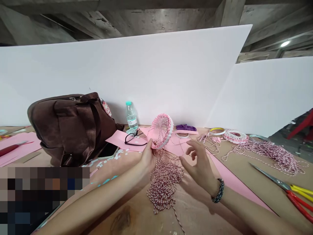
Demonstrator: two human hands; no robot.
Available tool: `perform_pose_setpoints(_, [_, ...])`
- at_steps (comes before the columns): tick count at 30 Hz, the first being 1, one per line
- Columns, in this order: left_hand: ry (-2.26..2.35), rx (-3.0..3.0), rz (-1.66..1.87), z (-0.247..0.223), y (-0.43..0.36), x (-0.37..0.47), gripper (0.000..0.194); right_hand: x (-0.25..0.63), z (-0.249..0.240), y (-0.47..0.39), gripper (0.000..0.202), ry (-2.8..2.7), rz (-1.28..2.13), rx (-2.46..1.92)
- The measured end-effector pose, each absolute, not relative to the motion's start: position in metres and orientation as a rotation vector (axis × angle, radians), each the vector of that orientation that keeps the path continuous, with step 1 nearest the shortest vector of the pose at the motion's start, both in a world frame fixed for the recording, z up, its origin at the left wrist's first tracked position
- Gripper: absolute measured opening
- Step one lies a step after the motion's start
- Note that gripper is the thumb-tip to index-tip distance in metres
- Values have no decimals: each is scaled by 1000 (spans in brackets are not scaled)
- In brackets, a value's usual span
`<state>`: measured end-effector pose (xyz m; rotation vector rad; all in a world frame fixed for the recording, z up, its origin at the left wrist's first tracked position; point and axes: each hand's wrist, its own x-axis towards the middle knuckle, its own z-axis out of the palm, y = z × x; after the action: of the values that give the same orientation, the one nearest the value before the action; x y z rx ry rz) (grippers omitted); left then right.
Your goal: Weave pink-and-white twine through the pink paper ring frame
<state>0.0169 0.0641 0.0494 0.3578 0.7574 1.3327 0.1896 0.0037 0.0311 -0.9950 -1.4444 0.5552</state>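
Observation:
My left hand (148, 157) grips the lower edge of a round hoop (168, 130) wound with pink and white cord, strung across its middle in a web. The hoop is held up, tilted, above the table. To its right my right hand (197, 163) is raised with fingers bent and apart; no object shows in it, though a thin strand of cord runs close to its fingertips. Below the hoop lies a loose heap of red-and-white twisted cord (163, 186), with a tail running toward the front edge.
A brown bag (70, 127) stands at left, near a water bottle (131, 116) and black glasses (134, 142). At right lie a second wrapped hoop (235, 136), another cord heap (276, 153), and scissors (281, 184) with red handles. A white panel (146, 75) rises behind.

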Motion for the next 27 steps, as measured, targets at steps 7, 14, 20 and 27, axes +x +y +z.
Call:
perform_pose_setpoints(7, [896,920,1444,19,47,27,30,194,28,7,37,-949,1531,-891])
perform_pose_setpoints(14, [869,1434,1190,29,34,21,27,203,24,16,27,-748,1442,-775])
perform_pose_setpoints(20, [920,2038,908,40,39,14,22,226,21,36,27,-429,1523,-569])
perform_pose_setpoints(27, [839,2247,849,40,39,8,16,227,19,35,26,-468,1577,-576])
